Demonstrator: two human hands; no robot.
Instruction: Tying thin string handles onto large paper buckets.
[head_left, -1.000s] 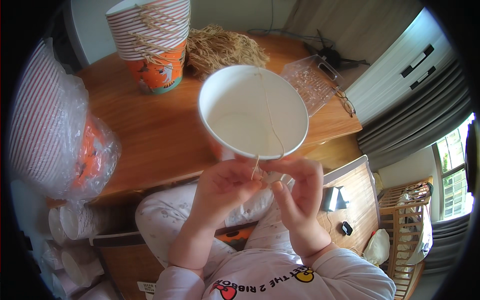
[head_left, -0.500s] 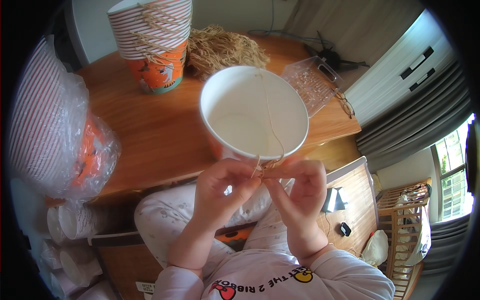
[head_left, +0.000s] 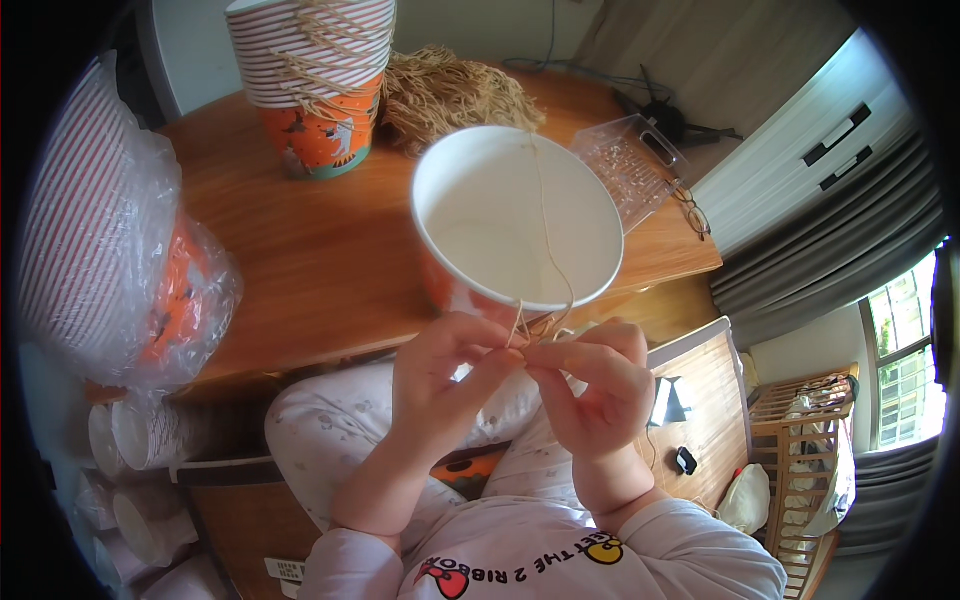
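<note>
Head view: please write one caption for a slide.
The left hand and right hand pinch thin cord beside a white-lined bucket's rim.

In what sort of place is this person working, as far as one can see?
Most likely a room in a home: there is a slatted wooden frame like a crib, grey curtains beside a bright window, and the person's printed, pyjama-like trousers.

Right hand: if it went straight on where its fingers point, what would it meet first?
Most likely the left hand, whose fingertips face it, with string beside or between them; exact depth is unclear.
</note>
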